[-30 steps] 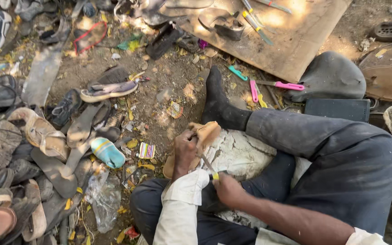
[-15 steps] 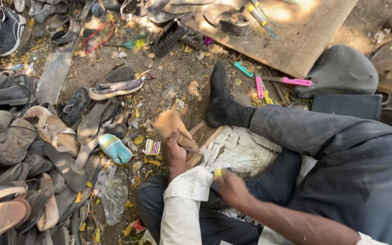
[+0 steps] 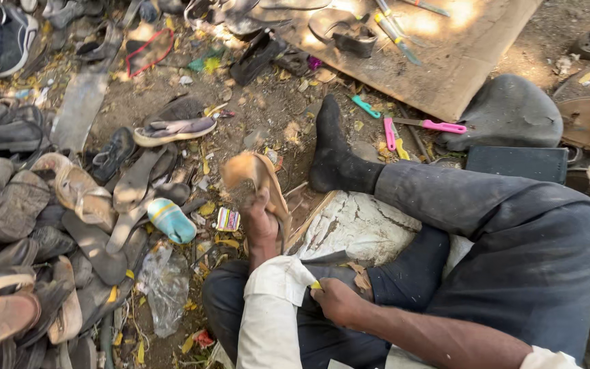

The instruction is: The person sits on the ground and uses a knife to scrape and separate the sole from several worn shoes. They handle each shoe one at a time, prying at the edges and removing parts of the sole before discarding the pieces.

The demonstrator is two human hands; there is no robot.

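Your left hand (image 3: 259,222) is clamped on a tan sandal (image 3: 257,179), fingers wrapped round it near the mid-sole, holding it up off the ground at abt 10 o'clock from your knee. Prob raised that way so the sole face is turned toward you and clear of the litter below. Your right hand (image 3: 336,301) sits at 6 o'clock, fist closed on a small yellow-tipped tool (image 3: 316,285); only the tip shows, so what kind it is can't be told. It rests on the lap, near the pale worn block (image 3: 356,225), which lies between your legs just right of the sandal, likely as a work surface.

Sock foot (image 3: 332,154) stretches to 12 o'clock. Pink-handled tools (image 3: 438,126) lie by the wooden board (image 3: 459,61) at 1 o'clock, within reach. Heap of old shoes (image 3: 42,225) fills 9 o'clock.

Vs half a sec ago: sandal has lifted and swung further up and left, away from the block; left wrist more extended. Right hand hardly moved, same closed hold.
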